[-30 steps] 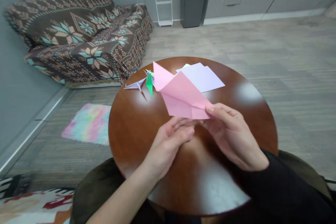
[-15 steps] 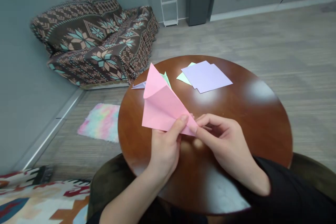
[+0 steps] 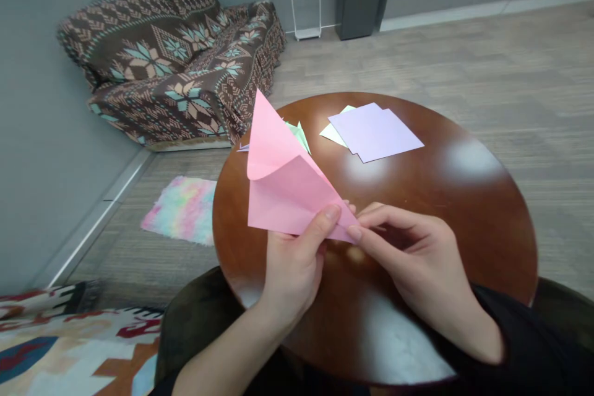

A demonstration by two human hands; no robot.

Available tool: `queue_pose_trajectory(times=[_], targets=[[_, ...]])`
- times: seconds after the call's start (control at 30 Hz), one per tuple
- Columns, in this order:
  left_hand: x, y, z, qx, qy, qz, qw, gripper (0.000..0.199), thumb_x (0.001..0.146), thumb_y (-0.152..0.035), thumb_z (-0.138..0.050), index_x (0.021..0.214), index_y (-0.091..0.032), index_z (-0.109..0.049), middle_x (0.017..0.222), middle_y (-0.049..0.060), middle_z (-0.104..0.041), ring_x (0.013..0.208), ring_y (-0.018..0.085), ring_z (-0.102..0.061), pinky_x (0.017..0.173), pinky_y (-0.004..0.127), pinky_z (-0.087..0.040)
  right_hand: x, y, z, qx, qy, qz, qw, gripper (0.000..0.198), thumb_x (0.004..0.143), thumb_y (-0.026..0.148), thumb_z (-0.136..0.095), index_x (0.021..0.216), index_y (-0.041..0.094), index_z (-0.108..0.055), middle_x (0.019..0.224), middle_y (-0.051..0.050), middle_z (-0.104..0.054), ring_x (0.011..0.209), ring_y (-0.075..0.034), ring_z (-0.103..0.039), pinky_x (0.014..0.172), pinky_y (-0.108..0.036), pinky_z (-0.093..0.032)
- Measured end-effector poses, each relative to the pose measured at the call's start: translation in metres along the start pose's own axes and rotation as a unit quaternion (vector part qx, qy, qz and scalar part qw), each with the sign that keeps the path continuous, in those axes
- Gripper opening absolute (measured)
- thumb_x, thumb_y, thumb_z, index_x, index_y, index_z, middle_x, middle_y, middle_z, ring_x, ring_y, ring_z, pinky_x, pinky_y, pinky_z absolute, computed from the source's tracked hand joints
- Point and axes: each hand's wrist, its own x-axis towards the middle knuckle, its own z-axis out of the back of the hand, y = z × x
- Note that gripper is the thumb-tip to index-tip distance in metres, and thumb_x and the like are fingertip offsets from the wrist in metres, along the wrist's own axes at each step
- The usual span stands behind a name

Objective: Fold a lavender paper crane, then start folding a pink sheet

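A folded sheet of pink paper (image 3: 288,189) is held up above the round brown table (image 3: 455,216), its tall point rising to the upper left. My left hand (image 3: 301,260) grips its lower edge, thumb on the front face and the other fingers mostly hidden behind. At the narrow right corner of the paper, my right hand (image 3: 413,253) pinches with thumb and forefinger. Partly covered by the pink sheet, a green folded paper (image 3: 300,135) and a purple folded paper (image 3: 242,148) lie on the table's left side.
Purple paper sheets (image 3: 378,133) lie on the far part of the table, over a pale green sheet (image 3: 331,133). A patterned sofa (image 3: 185,68) stands at back left, with a fluffy rug (image 3: 180,210) on the floor. Dark chairs (image 3: 195,315) flank the table's near side.
The view has shifted slightly, so the table and sheets sit a little farther right. The pink paper appears slightly larger and opens a bit wider at its upper left; both hands keep their hold.
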Motion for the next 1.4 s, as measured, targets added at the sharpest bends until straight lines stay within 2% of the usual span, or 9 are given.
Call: queue_pose_trajectory(times=[0.13,0.27,0.4,0.5,0.63,0.83,1.1,1.23,1.4], targets=[[0.001,0.001,0.001,0.010,-0.016,-0.014,1.000,0.008,0.082,-0.022,-0.085,0.089,-0.021,-0.081,0.086,0.002,-0.081,0.085,0.017,-0.079,0.084,0.028,-0.065,0.001,0.001,0.000,-0.007,0.001,0.002,1.000,0.014,0.082,0.030,-0.086,0.076,0.020,-0.080,0.074,-0.002,-0.076,0.067,-0.015,-0.068,0.065,-0.024,-0.055],[0.003,0.001,-0.001,-0.002,-0.060,-0.046,0.997,0.014,0.078,-0.025,-0.089,0.088,-0.021,-0.079,0.087,0.001,-0.080,0.088,0.018,-0.078,0.087,0.030,-0.065,0.002,0.002,0.001,-0.025,0.020,-0.010,0.999,0.017,0.086,0.032,-0.082,0.076,0.018,-0.078,0.071,-0.003,-0.075,0.059,-0.014,-0.064,0.058,-0.024,-0.053],[0.003,0.001,-0.004,-0.011,-0.100,-0.049,0.994,0.022,0.075,-0.028,-0.090,0.092,-0.020,-0.078,0.090,0.001,-0.079,0.089,0.016,-0.077,0.087,0.029,-0.063,0.001,0.002,0.002,-0.025,0.005,0.001,1.000,0.019,0.087,0.034,-0.081,0.078,0.017,-0.078,0.075,-0.005,-0.075,0.062,-0.015,-0.064,0.060,-0.026,-0.053],[0.002,0.002,-0.005,-0.013,-0.090,-0.042,0.995,0.020,0.075,-0.025,-0.090,0.091,-0.021,-0.078,0.086,0.000,-0.079,0.082,0.014,-0.075,0.078,0.024,-0.062,0.001,0.002,0.001,-0.004,0.002,-0.003,1.000,0.020,0.084,0.034,-0.084,0.076,0.017,-0.078,0.074,-0.005,-0.075,0.064,-0.015,-0.065,0.061,-0.025,-0.053],[0.000,0.004,-0.007,0.042,-0.052,-0.012,0.998,0.012,0.075,-0.022,-0.088,0.076,-0.017,-0.077,0.073,0.001,-0.075,0.069,0.013,-0.070,0.068,0.025,-0.059,0.001,0.002,-0.001,0.019,0.000,-0.018,1.000,0.021,0.081,0.035,-0.087,0.073,0.017,-0.077,0.071,-0.004,-0.074,0.063,-0.015,-0.065,0.060,-0.024,-0.053],[0.000,0.003,-0.007,0.047,-0.079,-0.022,0.995,0.017,0.076,-0.021,-0.087,0.076,-0.016,-0.070,0.069,-0.002,-0.069,0.064,0.010,-0.064,0.062,0.021,-0.055,0.000,0.002,-0.001,-0.001,-0.001,-0.019,1.000,0.021,0.085,0.033,-0.083,0.073,0.017,-0.077,0.070,-0.004,-0.074,0.062,-0.014,-0.065,0.057,-0.022,-0.052],[0.006,-0.003,-0.002,0.097,-0.108,-0.071,0.987,0.020,0.076,-0.023,-0.085,0.075,-0.017,-0.065,0.069,-0.003,-0.065,0.062,0.010,-0.060,0.066,0.024,-0.054,-0.003,0.001,0.001,-0.016,0.005,0.000,1.000,0.021,0.094,0.030,-0.070,0.076,0.019,-0.074,0.069,-0.002,-0.069,0.063,-0.014,-0.064,0.058,-0.024,-0.052],[0.002,0.001,0.004,0.151,-0.099,-0.102,0.978,0.016,0.080,-0.025,-0.085,0.076,-0.019,-0.070,0.072,-0.002,-0.069,0.068,0.012,-0.063,0.071,0.026,-0.054,-0.004,0.000,0.000,0.010,0.016,-0.006,1.000,0.012,0.089,0.030,-0.078,0.086,0.019,-0.075,0.076,-0.002,-0.072,0.062,-0.014,-0.064,0.057,-0.024,-0.053],[-0.003,0.003,0.005,0.164,-0.077,-0.103,0.978,0.014,0.084,-0.026,-0.082,0.076,-0.020,-0.074,0.074,-0.001,-0.072,0.070,0.014,-0.066,0.072,0.028,-0.056,-0.004,-0.001,-0.002,0.002,-0.003,0.016,1.000,0.010,0.088,0.025,-0.078,0.081,0.018,-0.075,0.075,-0.002,-0.072,0.061,-0.011,-0.064,0.057,-0.021,-0.052]])
